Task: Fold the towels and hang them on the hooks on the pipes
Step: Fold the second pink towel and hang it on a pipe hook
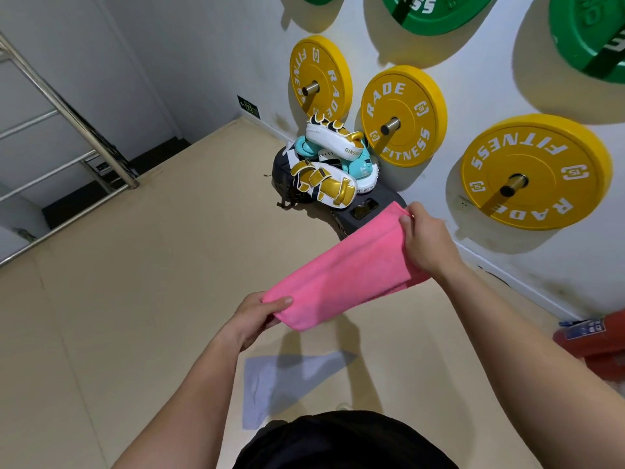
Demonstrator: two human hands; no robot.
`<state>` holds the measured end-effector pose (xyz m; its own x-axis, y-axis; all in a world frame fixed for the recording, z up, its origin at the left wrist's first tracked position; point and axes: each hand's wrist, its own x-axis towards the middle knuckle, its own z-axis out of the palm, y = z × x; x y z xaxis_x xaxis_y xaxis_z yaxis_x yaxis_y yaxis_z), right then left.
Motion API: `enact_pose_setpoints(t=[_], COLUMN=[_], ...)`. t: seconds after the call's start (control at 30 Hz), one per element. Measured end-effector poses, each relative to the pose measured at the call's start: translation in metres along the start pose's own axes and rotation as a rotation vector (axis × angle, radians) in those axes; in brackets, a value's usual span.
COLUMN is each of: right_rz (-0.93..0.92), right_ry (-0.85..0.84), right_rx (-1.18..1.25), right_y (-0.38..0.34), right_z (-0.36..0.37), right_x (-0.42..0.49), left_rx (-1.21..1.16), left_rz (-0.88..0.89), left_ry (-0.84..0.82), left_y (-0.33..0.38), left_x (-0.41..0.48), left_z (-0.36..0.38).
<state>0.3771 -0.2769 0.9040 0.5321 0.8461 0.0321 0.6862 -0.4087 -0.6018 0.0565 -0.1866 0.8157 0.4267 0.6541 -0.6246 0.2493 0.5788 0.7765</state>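
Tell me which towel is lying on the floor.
The pale blue towel, flat on the floor; the pink towel is gripped by the left hand and right hand.

Bare floor (135, 316) lies open to the left and below. On the right, yellow plates (406, 96) jut from the wall (490, 96); pads (333, 138) pile ahead against it; a railing (76, 118) stands far left.

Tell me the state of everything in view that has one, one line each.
pink towel, folded into a band, held in the air by both ends.
left grip, pinches its near end.
right grip, pinches its far end.
pale towel, lies flat on the floor.
yellow plates, hang on wall pegs.
pads, piled against the wall.
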Motion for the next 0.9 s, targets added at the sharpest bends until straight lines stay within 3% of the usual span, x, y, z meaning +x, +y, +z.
enact_pose_setpoints(t=[0.1,0.23,0.3,0.4,0.57,0.67,0.9], right_rz=[0.059,0.074,0.084,0.108,0.19,0.216,0.213], right_ry=[-0.11,-0.233,-0.288,-0.295,-0.276,-0.281,-0.435], right_rx=[0.194,0.389,0.446,0.478,0.565,0.633,1.062], right_y=[0.005,-0.008,-0.017,-0.03,-0.037,-0.04,-0.04], right_z=[0.008,0.016,0.021,0.027,0.026,0.025,0.03], right_x=[-0.006,-0.016,-0.019,-0.022,-0.026,-0.03,-0.039], left_rx=[-0.067,0.379,0.455,0.409,0.349,0.341,0.271], left_rz=[0.048,0.156,0.291,0.481,0.57,0.578,0.565], left_ry=[0.162,0.417,0.387,0.199,0.022,0.01,0.133], left_y=[0.0,0.008,0.017,0.029,0.045,0.047,0.053], left_x=[0.003,0.008,0.002,-0.009,-0.029,-0.033,-0.026], left_z=[0.0,0.026,0.049,0.086,0.125,0.131,0.118])
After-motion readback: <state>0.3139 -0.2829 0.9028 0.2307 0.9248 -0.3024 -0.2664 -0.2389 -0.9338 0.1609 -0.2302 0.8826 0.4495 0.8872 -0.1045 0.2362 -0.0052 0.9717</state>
